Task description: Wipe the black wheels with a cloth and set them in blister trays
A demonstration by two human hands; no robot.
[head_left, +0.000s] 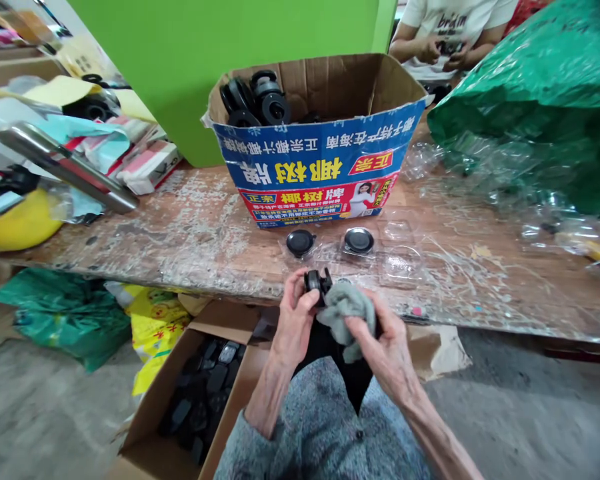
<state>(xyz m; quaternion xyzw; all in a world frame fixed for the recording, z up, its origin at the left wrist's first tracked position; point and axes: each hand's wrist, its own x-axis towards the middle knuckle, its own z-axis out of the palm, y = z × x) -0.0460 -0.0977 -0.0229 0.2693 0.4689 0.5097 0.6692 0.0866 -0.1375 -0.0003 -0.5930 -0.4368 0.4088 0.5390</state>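
My left hand (294, 319) is closed around a small black plastic part (316, 281), held just in front of the bench edge. My right hand (375, 340) grips a grey-green cloth (345, 308) that presses against that part. Just beyond my hands, two round black parts (300, 241) (359, 240) sit in the pockets of a clear plastic blister tray (397, 261) on the worn wooden bench (190, 233). Behind the tray stands an open cardboard box (325, 167) with blue, red and yellow print, holding more black parts (260, 100).
A brown carton (155, 413) of dark parts sits on the floor at lower left. Green and yellow bags (65, 317) lie under the bench. A metal bar (65, 167) and clutter fill the left; a green bag (530, 93) and clear film the right. Another person's hands (445, 53) work behind.
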